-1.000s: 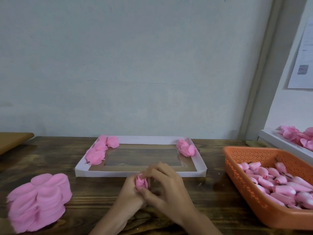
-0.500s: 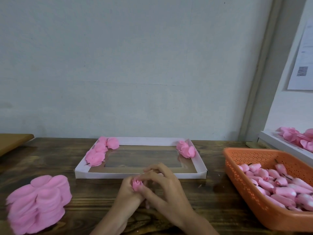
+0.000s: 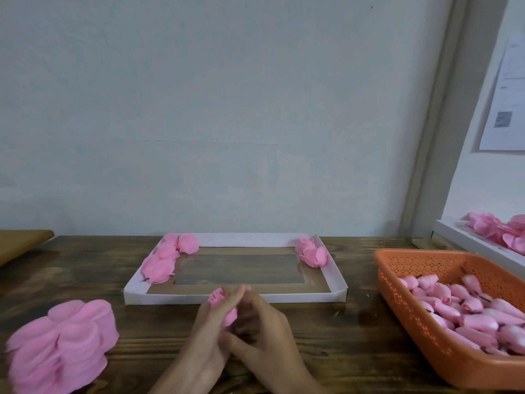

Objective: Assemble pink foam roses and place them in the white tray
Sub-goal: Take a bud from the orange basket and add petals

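Head view. A dark wooden table (image 3: 85, 280) stands against a pale wall. A stack of loose pink foam petals (image 3: 59, 345) lies left of the white tray (image 3: 284, 297), nearer the person. A brown board (image 3: 20, 245) sits further left at the table edge. An orange perforated basket (image 3: 397, 308) stands to the right of the tray, apart from it. A second white tray (image 3: 466, 243) lies beyond the basket, under a printed sheet (image 3: 508, 100) on the side wall. Nothing stands between the hands and the white tray.

The white tray holds finished roses in two groups: one cluster (image 3: 167, 257) along its left side to the far corner, and another (image 3: 311, 251) in its far right corner. The basket holds many pink foam buds (image 3: 468, 308). The second tray holds more pink flowers.

The pink foam rose (image 3: 217, 298) is held off the table, just in front of the tray's near wall. The left hand (image 3: 207, 331) wraps its fingers around it. The right hand (image 3: 264, 331) curls against its lower part from the right and pinches it. Motion blur hides the finger detail.
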Demonstrator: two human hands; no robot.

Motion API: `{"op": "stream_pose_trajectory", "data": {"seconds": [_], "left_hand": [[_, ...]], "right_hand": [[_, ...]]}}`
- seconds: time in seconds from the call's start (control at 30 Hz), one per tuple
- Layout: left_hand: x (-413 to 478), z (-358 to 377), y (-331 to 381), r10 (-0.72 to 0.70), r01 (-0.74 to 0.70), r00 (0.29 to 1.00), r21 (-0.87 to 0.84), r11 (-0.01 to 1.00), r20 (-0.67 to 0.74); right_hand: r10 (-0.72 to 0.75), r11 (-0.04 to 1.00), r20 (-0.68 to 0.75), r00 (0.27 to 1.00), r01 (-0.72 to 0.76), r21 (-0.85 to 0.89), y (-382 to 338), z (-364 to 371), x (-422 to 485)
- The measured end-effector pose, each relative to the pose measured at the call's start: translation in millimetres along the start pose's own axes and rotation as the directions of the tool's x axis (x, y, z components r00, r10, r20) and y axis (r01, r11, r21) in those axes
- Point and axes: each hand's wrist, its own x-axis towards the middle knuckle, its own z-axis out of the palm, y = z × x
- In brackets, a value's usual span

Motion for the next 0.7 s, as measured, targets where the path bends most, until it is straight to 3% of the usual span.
{"op": "stream_pose_trajectory", "data": {"seconds": [0.13,0.27,0.33,0.43,0.53,0.7], "left_hand": [[-3,2,4,-0.009,0.008,0.999,0.03,1.0,0.04],[-6,1,5,0.034,-0.052,0.992,0.149,0.987,0.121],[-10,4,6,0.05,-0.081,0.991,0.247,0.966,0.127],[-13,3,10,0.045,-0.083,0.991,0.301,0.95,0.129],[-10,4,13,0.072,-0.103,0.991,0.309,0.945,0.109],[-11,6,11,0.049,-0.044,0.999,0.291,0.956,-0.011]], "right_hand": [[0.023,0.998,-0.026,0.999,-0.021,0.06,-4,-1,1],[0.117,0.942,0.09,0.989,-0.139,0.305,-14,-4,5],[0.249,0.822,0.175,0.953,-0.303,0.483,-21,0,7],[0.403,0.539,0.347,0.846,-0.527,0.657,-26,2,10],[0.421,0.432,0.424,0.802,-0.588,0.684,-28,4,8],[0.4,0.467,0.325,0.857,-0.496,0.732,-26,16,2]]}}
